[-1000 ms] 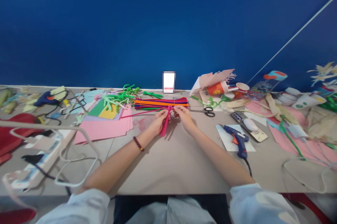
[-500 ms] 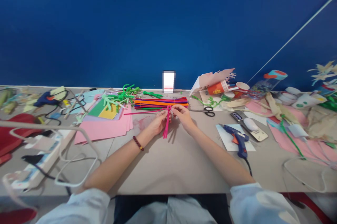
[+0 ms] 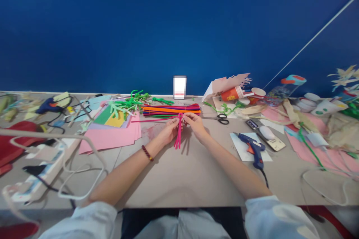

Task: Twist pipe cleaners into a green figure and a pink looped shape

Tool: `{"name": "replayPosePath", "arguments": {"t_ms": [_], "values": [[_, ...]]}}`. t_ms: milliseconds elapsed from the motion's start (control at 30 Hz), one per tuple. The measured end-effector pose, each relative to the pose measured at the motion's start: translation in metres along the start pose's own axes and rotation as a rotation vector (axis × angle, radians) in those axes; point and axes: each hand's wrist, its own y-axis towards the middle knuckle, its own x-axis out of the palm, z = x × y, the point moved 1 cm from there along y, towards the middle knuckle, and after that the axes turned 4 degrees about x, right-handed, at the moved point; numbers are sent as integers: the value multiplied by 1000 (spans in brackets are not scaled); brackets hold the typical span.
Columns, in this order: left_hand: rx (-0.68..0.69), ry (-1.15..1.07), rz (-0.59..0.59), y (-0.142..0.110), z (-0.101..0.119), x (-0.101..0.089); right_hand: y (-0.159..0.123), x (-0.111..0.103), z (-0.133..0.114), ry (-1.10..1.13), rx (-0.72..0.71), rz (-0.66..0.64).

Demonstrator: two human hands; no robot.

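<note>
Between my two hands hangs a bunch of magenta pipe cleaners [image 3: 179, 136], looped at the top with several loose ends pointing toward me. My left hand [image 3: 169, 131] is closed on its left side, just below the loop. From that hand one long magenta strand stretches left over the table. At the loop, the thumb and fingers of my right hand [image 3: 193, 122] pinch the pipe cleaners from the right. Just behind lies a bundle of pipe cleaners [image 3: 171, 109] in orange, purple, red and green. Part of the bunch is hidden by my fingers.
Scissors [image 3: 223, 119] lie right of the bundle. A blue glue gun [image 3: 252, 146] rests on pale paper, near a phone [image 3: 273, 142]. Pink paper sheets [image 3: 109, 138] and green pipe-cleaner pieces [image 3: 126, 106] are at left, with a power strip [image 3: 46, 171] and cables nearer me.
The hanging ends of the magenta bunch have swung slightly right and spread a little. Both hands keep nearly the same place and grip.
</note>
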Motion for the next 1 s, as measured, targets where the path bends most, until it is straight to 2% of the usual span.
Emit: {"name": "replayPosePath", "arguments": {"t_ms": [133,267,367,467,633,800,900,1000], "values": [[-3,-12,26,0,0,1,0,1,3,-17,-26,20],[4,0,77,0,-1,0,-5,3,1,-190,-218,122],[30,35,122,2,-1,-1,-9,4,-2,-364,-320,136],[47,75,144,2,-1,-1,-9,3,-2,-414,-320,136],[44,138,184,1,-2,0,-5,0,0,-374,-279,121],[186,342,252,-1,-1,-1,-4,-1,4,-386,-263,107],[268,455,237,-2,3,1,-1,-6,0,-471,-345,57],[315,565,213,-2,8,3,2,-14,-10,-743,-502,-96]]}}
